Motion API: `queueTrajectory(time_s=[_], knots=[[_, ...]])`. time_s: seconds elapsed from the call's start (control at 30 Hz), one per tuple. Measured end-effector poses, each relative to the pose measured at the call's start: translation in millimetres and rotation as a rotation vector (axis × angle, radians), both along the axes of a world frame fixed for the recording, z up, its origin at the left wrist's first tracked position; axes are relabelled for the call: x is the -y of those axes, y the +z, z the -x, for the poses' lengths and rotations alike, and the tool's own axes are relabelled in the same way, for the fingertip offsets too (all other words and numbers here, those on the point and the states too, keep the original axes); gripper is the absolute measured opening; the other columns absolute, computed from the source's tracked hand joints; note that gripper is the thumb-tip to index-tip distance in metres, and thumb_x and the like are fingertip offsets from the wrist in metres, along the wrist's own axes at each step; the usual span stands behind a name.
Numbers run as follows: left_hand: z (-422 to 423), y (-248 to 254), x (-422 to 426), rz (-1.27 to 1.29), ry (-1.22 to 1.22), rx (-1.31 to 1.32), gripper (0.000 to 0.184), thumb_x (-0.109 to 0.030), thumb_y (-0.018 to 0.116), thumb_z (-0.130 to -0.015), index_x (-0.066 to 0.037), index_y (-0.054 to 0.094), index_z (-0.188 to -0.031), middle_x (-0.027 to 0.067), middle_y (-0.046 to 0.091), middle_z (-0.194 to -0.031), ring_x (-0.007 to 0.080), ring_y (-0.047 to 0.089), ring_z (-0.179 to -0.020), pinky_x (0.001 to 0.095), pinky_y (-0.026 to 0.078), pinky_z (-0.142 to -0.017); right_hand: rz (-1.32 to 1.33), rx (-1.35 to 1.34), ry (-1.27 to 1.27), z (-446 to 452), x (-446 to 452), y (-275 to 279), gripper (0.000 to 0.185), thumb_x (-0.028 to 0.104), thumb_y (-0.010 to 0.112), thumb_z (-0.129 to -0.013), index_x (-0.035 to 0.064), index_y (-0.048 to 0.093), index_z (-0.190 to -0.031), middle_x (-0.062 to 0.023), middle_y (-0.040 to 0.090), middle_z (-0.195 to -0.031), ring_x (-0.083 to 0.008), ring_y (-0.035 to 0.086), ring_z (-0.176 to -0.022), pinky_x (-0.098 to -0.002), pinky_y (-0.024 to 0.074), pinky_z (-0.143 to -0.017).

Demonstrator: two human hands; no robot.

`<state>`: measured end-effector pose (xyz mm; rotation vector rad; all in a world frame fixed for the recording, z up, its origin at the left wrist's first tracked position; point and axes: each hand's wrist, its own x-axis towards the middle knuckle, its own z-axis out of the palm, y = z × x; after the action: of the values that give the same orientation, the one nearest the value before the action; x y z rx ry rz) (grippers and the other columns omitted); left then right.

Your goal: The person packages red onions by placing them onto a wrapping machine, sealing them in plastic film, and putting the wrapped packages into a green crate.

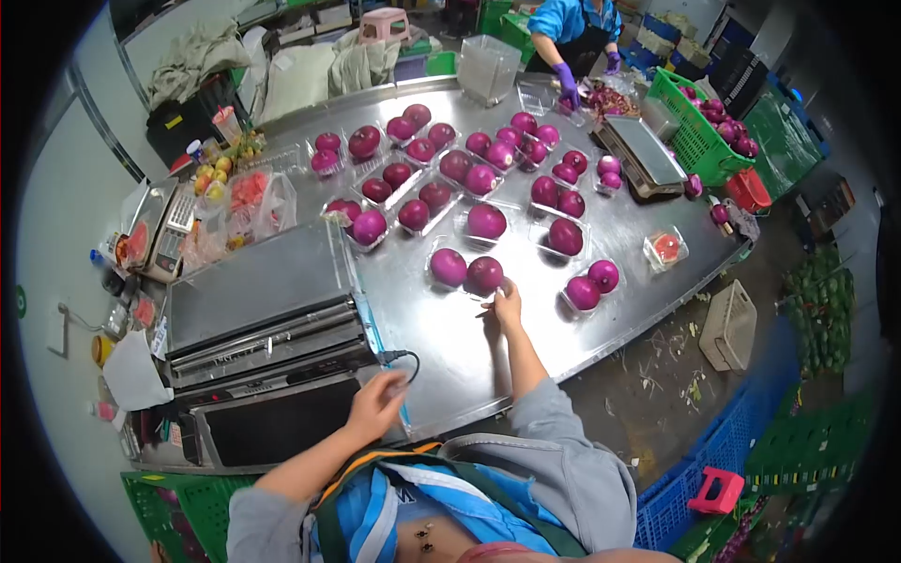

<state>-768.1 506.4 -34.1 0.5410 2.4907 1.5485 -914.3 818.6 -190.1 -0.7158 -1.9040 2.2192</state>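
Observation:
My right hand (507, 308) reaches over the steel table and grips the near right corner of a clear plastic tray (434, 274) holding two red onions (466, 272). My left hand (377, 403) is raised over the front edge of a wrapping machine (272, 366), beside a black cable (410, 357). Its fingers look loosely bent but are smeared by motion, and no held thing shows. Just beyond the right hand is a tray with a single onion showing (486, 222). To the right lies another tray with two onions (592, 285).
Many trayed red onions (455, 166) stand further back on the table (441, 366). A scale (643, 155) and a green crate of onions (690, 117) are at the right. Across the table works a person in purple gloves (567, 86). Fruit bags (249, 206) lie at the left.

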Motion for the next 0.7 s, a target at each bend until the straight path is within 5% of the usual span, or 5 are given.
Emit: queueTrajectory(time_s=[0.13,0.23,0.33,0.47,0.7], knots=[[58.6,-78.7,-94.0,-0.354,0.19,0.124,0.056,-0.011,0.057,-0.078,0.001,0.03,-0.125,0.0194,0.038,-0.123,0.0266,0.041,-0.115,0.0332,0.035,-0.093,0.031,0.068,-0.107,-81.8,11.9,9.1,0.051,-0.006,0.033,-0.075,-0.0017,0.021,-0.123,-0.0238,0.035,-0.125,-0.0206,0.059,-0.06,-0.0239,0.0463,-0.045],[99.2,-132.5,-129.0,-0.283,0.412,0.195,0.059,-0.015,0.059,-0.078,0.003,0.029,-0.125,0.0222,0.036,-0.126,0.0278,0.036,-0.118,0.0341,0.032,-0.096,0.059,0.051,-0.173,-126.6,9.6,7.3,0.054,-0.005,0.033,-0.075,-0.0007,0.019,-0.126,-0.0227,0.035,-0.125,-0.0204,0.059,-0.06,-0.0238,0.0464,-0.045],[105.1,-140.0,-134.3,-0.362,0.23,0.706,0.063,-0.019,0.062,-0.077,0.004,0.028,-0.126,0.0224,0.034,-0.128,0.028,0.036,-0.119,0.0341,0.031,-0.097,0.123,0.059,-0.092,-149.7,2.6,11.1,0.056,-0.005,0.033,-0.074,0.0007,0.021,-0.128,-0.0214,0.036,-0.125,-0.021,0.06,-0.063,-0.0233,0.0463,-0.045],[98.1,-102.2,-110.2,-0.52,0.16,0.601,0.062,-0.019,0.066,-0.075,0.003,0.033,-0.123,0.017,0.04,-0.125,0.0234,0.039,-0.115,0.0333,0.031,-0.097,-0.025,-0.06,-0.06,-135.9,5.8,84.2,0.058,-0.005,0.034,-0.068,0.0002,0.029,-0.126,-0.0195,0.04,-0.123,-0.02,0.06,-0.053,-0.023,0.0459,-0.045],[119.9,47.1,45.0,-0.723,0.444,0.102,0.044,-0.006,0.059,-0.079,0.002,0.041,-0.118,0.0103,0.049,-0.114,0.0157,0.048,-0.104,0.0263,0.04,-0.086,0.051,-0.456,0.535,-31.6,137.5,200.1,0.063,-0.004,0.041,-0.073,0.0012,0.019,-0.132,-0.0195,0.042,-0.118,-0.0191,0.06,-0.063,-0.0255,0.0475,-0.054]])
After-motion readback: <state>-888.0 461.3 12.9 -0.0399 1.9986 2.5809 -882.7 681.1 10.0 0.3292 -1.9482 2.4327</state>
